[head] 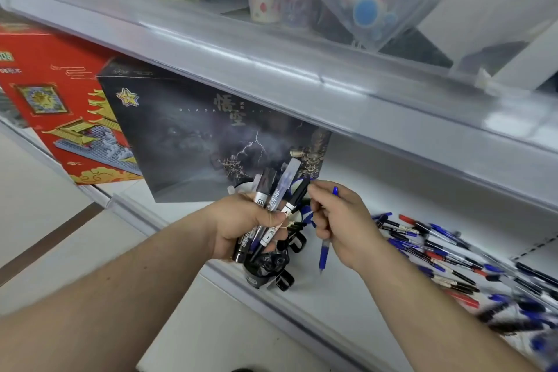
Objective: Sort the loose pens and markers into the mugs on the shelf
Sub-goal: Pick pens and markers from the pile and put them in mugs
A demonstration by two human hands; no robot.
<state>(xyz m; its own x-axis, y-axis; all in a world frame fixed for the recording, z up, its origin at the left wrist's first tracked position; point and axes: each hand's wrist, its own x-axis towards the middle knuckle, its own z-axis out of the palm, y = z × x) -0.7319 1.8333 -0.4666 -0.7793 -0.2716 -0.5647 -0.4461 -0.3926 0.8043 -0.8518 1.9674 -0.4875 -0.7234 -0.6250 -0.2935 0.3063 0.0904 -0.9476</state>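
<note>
A bundle of markers (265,214) is gripped in the left hand (241,223), fingers curled round the barrels, the caps fanning up and to the right. A blue pen (323,254) is held in the right hand (341,220), its tip pointing down, while the fingertips (312,189) of the same hand pinch the top of a slim black marker (297,196) standing out of the bundle. The two hands are close together, joined only through that marker.

Directly beneath them a black mug (265,272) is seen on the shelf (347,290), close to the shelf's front edge; its contents are largely hidden by the left hand. A second, paler mug behind the bundle cannot be made out clearly. Bare shelf lies between the mug and the loose pens and markers (447,257), which are scattered to the right: blue, black and red, lying flat at mixed angles. Overhead, room is limited by the upper shelf rail (302,75). Behind the hands a dark box (196,136) is leaned, with a red box (60,93) to its left.
</note>
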